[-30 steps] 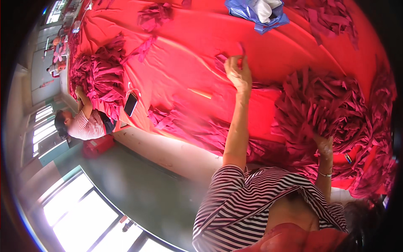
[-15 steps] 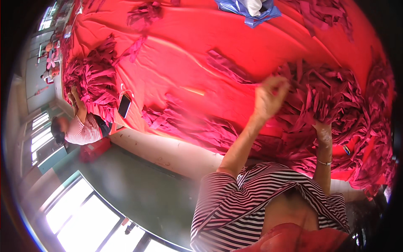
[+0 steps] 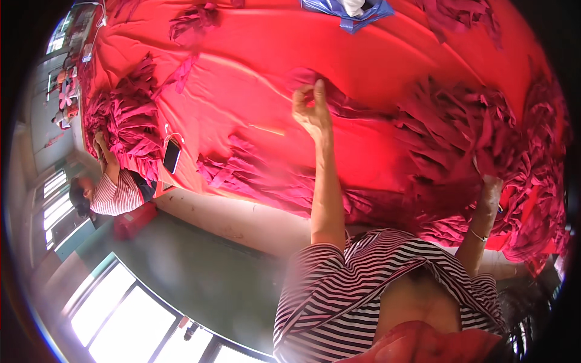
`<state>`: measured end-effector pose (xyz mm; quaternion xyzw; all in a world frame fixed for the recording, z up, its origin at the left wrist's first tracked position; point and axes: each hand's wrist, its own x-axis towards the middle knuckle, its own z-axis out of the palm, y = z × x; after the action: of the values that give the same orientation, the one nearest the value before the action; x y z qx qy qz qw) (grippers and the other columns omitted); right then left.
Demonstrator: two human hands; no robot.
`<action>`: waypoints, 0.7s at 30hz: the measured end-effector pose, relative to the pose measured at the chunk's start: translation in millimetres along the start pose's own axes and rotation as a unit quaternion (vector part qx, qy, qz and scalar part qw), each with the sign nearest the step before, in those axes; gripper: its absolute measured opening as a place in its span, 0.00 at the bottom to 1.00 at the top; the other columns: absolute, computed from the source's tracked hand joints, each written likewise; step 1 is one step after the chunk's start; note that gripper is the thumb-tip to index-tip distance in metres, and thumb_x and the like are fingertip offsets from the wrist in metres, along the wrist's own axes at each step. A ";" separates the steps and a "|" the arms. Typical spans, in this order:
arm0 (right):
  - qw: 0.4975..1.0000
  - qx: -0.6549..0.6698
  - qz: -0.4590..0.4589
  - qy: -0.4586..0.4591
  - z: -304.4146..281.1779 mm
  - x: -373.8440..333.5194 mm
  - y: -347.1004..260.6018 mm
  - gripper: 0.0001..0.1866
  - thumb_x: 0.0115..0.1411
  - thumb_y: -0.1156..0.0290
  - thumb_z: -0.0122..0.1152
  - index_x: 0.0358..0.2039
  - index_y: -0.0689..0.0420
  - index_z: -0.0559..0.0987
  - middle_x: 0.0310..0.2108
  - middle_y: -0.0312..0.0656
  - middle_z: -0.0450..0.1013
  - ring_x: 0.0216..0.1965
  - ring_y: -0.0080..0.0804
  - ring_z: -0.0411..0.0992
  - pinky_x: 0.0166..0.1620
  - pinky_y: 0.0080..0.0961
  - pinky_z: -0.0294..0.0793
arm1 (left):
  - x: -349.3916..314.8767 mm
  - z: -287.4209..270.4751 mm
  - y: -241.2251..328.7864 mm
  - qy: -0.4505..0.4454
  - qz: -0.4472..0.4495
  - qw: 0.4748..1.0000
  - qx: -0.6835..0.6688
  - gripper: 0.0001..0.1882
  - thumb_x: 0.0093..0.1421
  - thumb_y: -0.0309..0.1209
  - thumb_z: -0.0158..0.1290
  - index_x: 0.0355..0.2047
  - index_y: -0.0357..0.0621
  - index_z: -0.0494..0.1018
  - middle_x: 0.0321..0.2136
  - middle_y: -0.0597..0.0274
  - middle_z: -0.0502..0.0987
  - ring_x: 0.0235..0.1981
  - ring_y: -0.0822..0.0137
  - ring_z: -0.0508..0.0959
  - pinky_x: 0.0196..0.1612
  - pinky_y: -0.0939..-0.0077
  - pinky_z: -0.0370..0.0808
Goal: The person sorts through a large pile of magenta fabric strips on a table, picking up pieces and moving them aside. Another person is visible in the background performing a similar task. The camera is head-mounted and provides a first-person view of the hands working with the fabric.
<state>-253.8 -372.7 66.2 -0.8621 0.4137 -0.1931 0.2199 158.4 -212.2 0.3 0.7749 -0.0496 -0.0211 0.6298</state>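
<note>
My left hand (image 3: 313, 115) is raised over the red cloth, its thumb and fingers pinched at the blurred left end of a dark red fabric strip (image 3: 354, 109). That strip runs right toward a big heap of crumpled dark red strips (image 3: 448, 127). At the heap's lower right edge is my right hand (image 3: 491, 184), a bracelet on its wrist. Fabric hides most of its fingers, so whether it grips any strips does not show. More dark red strips (image 3: 260, 175) lie in a loose row along the near table edge.
Red cloth (image 3: 242, 85) covers the wide table. A blue plastic bag (image 3: 357, 18) with something white sits at the far side. Toward the left lies a phone (image 3: 172, 156) with a white cable. Another person (image 3: 115, 190) handles a second strip heap (image 3: 130, 109) there.
My left hand has swung left and up from the heap to the strip's far end. My right hand has shifted slightly right along the heap, whose strips have spread out.
</note>
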 end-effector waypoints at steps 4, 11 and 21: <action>0.997 0.077 -0.001 -0.014 43.3 28.6 -64.5 0.10 0.52 0.78 0.59 0.37 0.61 0.78 0.36 0.41 0.75 0.37 0.27 0.73 0.43 0.27 0.72 | -89.8 19.1 80.5 -0.264 0.007 0.951 -0.161 0.05 0.53 0.22 0.58 0.30 0.39 0.73 0.29 0.64 0.76 0.32 0.76 0.75 0.37 0.82 0.72; 0.914 0.356 0.184 -0.061 62.2 50.9 -112.3 0.07 0.54 0.75 0.60 0.34 0.59 0.80 0.30 0.37 0.77 0.30 0.21 0.73 0.35 0.21 0.72 | -149.9 31.2 102.9 -0.328 0.028 0.932 -0.152 0.09 0.55 0.19 0.52 0.37 0.36 0.71 0.34 0.53 0.75 0.39 0.61 0.75 0.44 0.75 0.70; 0.946 0.238 0.102 -0.197 70.3 59.1 -85.4 0.21 0.49 0.77 0.65 0.44 0.61 0.72 0.40 0.36 0.71 0.40 0.24 0.69 0.46 0.25 0.68 | -136.4 13.8 89.0 -0.373 0.019 0.916 -0.145 0.07 0.56 0.20 0.49 0.35 0.34 0.72 0.35 0.50 0.76 0.43 0.56 0.76 0.48 0.68 0.70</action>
<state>-129.5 -356.6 62.9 -0.7589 0.3898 -0.0882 0.5141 17.0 -229.4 80.4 0.6098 -0.2917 -0.3039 0.6713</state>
